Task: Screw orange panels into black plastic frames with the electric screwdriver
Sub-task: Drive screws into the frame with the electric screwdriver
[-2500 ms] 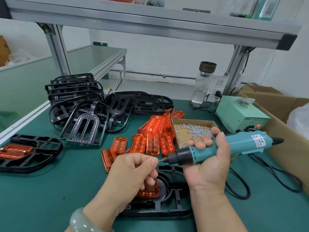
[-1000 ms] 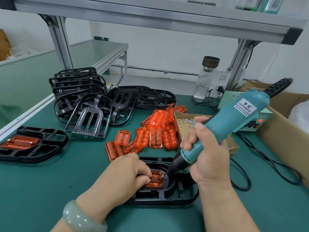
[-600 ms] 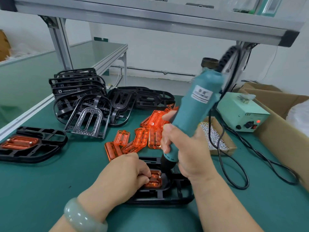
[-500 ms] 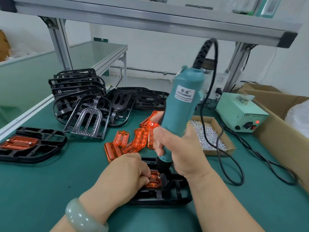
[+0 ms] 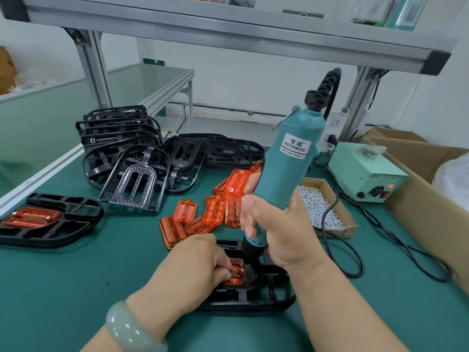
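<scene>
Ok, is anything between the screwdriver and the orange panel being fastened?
Nothing visible does. The right hand holds the electric screwdriver down at the orange panel in the black frame; the left hand steadies the panel beside the tip.

Green mat (image 5: 76, 288) lay as work surface, pale-green pwr supply box (image 5: 360, 171) sat at rear R w/ red lamp (image 5: 391, 186) lit, big cardboard box (image 5: 426, 217) stood just R of it, white bag (image 5: 454, 179) showed over its rim, alu shelf (image 5: 228, 24) ran overhead, wall socket (image 5: 336, 122) behind, 2nd bench (image 5: 142, 80) at L.

free: open mat (image 5: 76, 288) near-left | ahead: loose orange panels (image 5: 213, 212); frame stack (image 5: 119, 138) | right: coiled cable (image 5: 355, 257); screw box (image 5: 338, 232)
</scene>
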The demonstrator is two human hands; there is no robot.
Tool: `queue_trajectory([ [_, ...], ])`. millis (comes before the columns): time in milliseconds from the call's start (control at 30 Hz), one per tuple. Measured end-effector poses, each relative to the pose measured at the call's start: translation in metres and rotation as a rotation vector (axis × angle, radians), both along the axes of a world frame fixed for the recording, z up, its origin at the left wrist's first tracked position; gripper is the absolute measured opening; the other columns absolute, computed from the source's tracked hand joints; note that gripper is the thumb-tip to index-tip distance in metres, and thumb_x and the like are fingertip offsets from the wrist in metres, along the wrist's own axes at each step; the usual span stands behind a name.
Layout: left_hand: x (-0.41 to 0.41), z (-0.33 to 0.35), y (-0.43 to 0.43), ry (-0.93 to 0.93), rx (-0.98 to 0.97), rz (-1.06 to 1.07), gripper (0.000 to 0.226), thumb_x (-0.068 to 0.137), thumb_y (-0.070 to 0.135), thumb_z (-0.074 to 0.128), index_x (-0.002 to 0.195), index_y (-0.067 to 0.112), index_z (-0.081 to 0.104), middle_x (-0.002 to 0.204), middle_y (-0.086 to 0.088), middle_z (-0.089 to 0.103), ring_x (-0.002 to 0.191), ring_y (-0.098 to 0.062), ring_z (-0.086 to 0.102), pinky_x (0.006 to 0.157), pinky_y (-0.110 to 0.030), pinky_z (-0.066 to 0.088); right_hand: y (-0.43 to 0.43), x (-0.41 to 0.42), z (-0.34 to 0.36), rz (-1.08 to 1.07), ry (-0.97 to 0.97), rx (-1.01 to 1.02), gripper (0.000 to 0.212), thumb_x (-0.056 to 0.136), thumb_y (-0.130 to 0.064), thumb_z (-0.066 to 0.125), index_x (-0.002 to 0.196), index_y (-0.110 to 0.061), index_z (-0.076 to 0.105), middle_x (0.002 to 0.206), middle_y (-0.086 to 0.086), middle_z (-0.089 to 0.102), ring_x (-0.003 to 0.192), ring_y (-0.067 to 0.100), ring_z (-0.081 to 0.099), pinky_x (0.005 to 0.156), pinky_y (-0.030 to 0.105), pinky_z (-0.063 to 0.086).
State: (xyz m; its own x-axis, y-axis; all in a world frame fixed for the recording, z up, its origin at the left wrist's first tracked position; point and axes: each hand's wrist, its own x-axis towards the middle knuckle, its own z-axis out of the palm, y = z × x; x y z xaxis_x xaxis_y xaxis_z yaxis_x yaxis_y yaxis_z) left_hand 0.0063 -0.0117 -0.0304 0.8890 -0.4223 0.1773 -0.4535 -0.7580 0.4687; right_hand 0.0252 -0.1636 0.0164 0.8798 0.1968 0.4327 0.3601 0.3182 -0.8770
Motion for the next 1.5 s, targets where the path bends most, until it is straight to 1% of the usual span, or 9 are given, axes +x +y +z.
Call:
queue_trajectory([
  [200,-0.001,0.001,-0.001,0.004,-0.039,0.013,0.014,0.084,0.033,0.065,0.095,0.032,0.073,0.082,0.014,0.047,0.083,-0.002,0.044,0.079,-0.021,0.040,-0.002,0.001,-0.002,0.056,0.010,-0.009,0.030,0.077,-0.019,0.067,0.107,-0.017,0.062,0.052,-0.001,0.050,0.044,0.012,0.044,0.051,0.024,0.041],
  [433,-0.001,0.003,-0.001,0.007,-0.019,0.013,0.015,0.085,0.034,0.063,0.096,0.032,0.073,0.083,0.013,0.046,0.085,-0.003,0.044,0.081,-0.022,0.041,-0.001,0.001,-0.001,0.010,0.010,-0.004,0.009,0.072,-0.018,0.065,0.076,-0.025,0.060,0.047,-0.001,0.047,0.039,0.013,0.041,0.048,0.024,0.039],
  [667,-0.002,0.003,-0.001,0.010,-0.022,0.018,0.015,0.085,0.034,0.063,0.095,0.032,0.073,0.084,0.012,0.047,0.087,-0.005,0.047,0.081,-0.024,0.042,-0.002,0.001,-0.001,0.020,0.025,0.009,0.014,0.072,-0.021,0.066,0.085,-0.025,0.064,0.049,-0.001,0.049,0.041,0.014,0.044,0.050,0.024,0.041],
  [833,-0.001,0.002,-0.001,0.013,-0.025,0.028,0.014,0.084,0.034,0.064,0.095,0.032,0.073,0.084,0.013,0.047,0.085,-0.005,0.047,0.082,-0.025,0.042,-0.005,0.003,0.000,0.079,0.024,0.037,0.018,0.076,-0.009,0.066,0.089,-0.023,0.067,0.050,-0.001,0.050,0.041,0.014,0.044,0.049,0.025,0.042],
  [967,-0.002,0.002,-0.001,0.013,-0.036,0.028,0.014,0.083,0.033,0.065,0.095,0.032,0.073,0.085,0.014,0.048,0.087,-0.006,0.049,0.083,-0.027,0.043,-0.007,0.006,0.006,0.044,0.037,0.119,0.018,0.079,-0.002,0.056,0.088,-0.015,0.064,0.048,0.002,0.047,0.039,0.015,0.043,0.048,0.026,0.041],
  [1167,-0.001,0.003,0.000,0.033,-0.040,0.025,0.010,0.083,0.032,0.067,0.091,0.031,0.073,0.084,0.015,0.049,0.083,-0.002,0.049,0.081,-0.026,0.044,-0.017,0.010,0.024,-0.057,-0.026,0.093,0.011,0.080,-0.008,0.061,0.090,-0.013,0.061,0.053,0.001,0.049,0.042,0.016,0.045,0.049,0.027,0.042],
  [1267,-0.002,0.003,0.000,0.030,-0.045,0.019,0.010,0.083,0.032,0.066,0.089,0.032,0.074,0.085,0.013,0.051,0.083,0.000,0.048,0.079,-0.021,0.042,-0.024,0.007,0.017,-0.145,0.040,0.185,0.010,0.080,-0.011,0.058,0.089,-0.014,0.060,0.053,0.000,0.048,0.042,0.015,0.044,0.048,0.026,0.041],
  [1400,-0.002,0.005,0.002,0.063,-0.004,0.003,0.013,0.089,0.032,0.059,0.093,0.034,0.071,0.087,0.017,0.049,0.086,0.001,0.048,0.079,-0.016,0.039,-0.040,0.005,0.002,-0.209,0.213,0.431,0.011,0.078,-0.013,0.066,0.086,-0.018,0.059,0.053,-0.004,0.047,0.042,0.010,0.044,0.048,0.020,0.041],
  [1500,0.001,0.012,0.004,0.069,0.042,0.035,0.016,0.091,0.033,0.053,0.090,0.035,0.069,0.088,0.020,0.053,0.084,0.001,0.052,0.079,-0.017,0.043,-0.049,0.005,-0.008,-0.287,0.284,0.576,0.012,0.076,-0.022,0.059,0.088,-0.019,0.056,0.053,-0.007,0.045,0.041,0.007,0.043,0.050,0.018,0.043],
])
